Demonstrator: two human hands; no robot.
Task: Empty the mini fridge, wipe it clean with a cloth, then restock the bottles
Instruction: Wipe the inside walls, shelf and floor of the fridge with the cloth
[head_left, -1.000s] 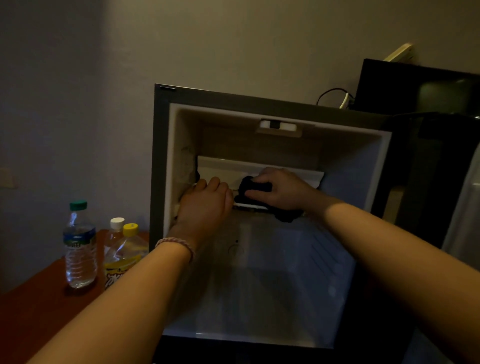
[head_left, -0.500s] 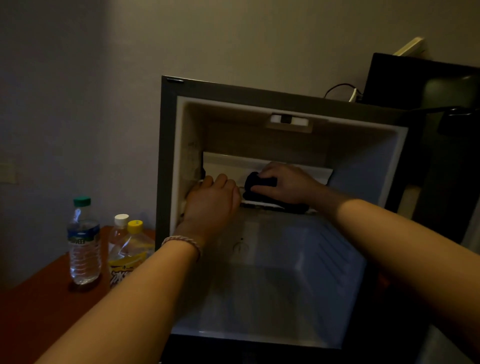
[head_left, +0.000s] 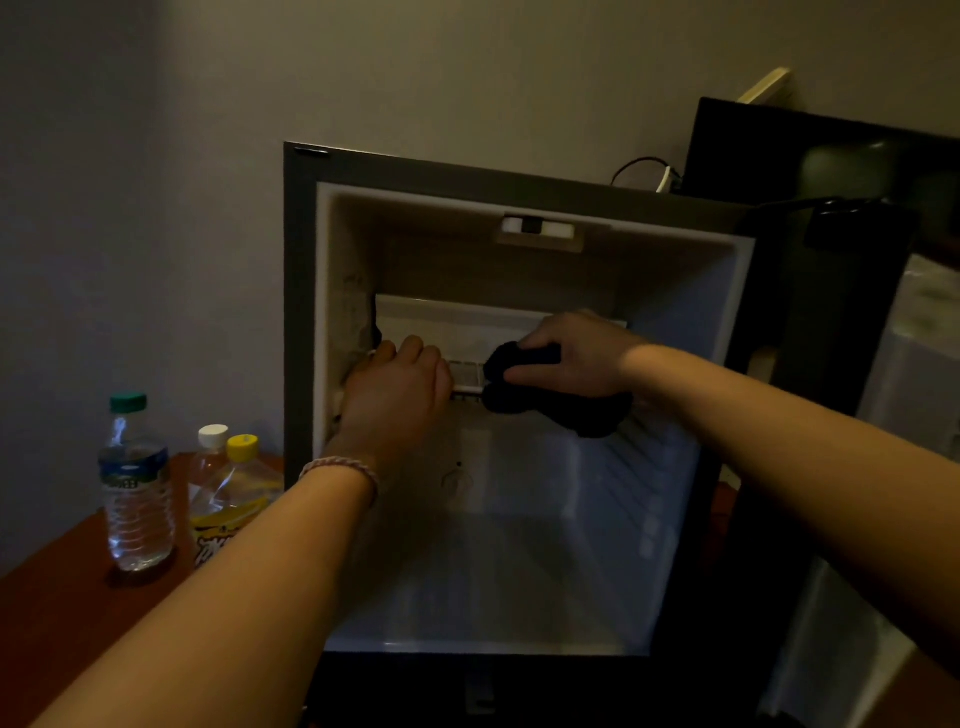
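Lower left of frame: three bottles stand on a reddish-brown table (head_left: 62, 613) beside the fridge, a clear water bottle with green cap (head_left: 136, 483), a white-capped bottle (head_left: 210, 452) mostly hidden behind a yellow-capped bottle (head_left: 236, 488) with a yellow label. All three are upright and close together, and the last two appear to touch. Centre: the mini fridge (head_left: 301, 312) stands open and no bottles show inside. The left hand (head_left: 395, 400), a braided band at its wrist, reaches in at centre left with fingers curled over the front edge of the white shelf (head_left: 457, 332), apparently steadying it. Just right of it, the right hand (head_left: 571, 358) grips a bunched dark cloth (head_left: 550, 395) pressed against the shelf front, with a fold of it hanging below the hand. Judgement: the emptying is done, the wiping is under way and the restocking is still to come. The cloth looks soft and light, so it should conform to the shelf ribs, and it is best held bunched in the palm. The bottles look like thin plastic, probably light to moderate in weight and possibly slick, so it seems safest to take each around the mid-body or by the neck below the cap. Far right: the dark door (head_left: 831, 364) is swung open.
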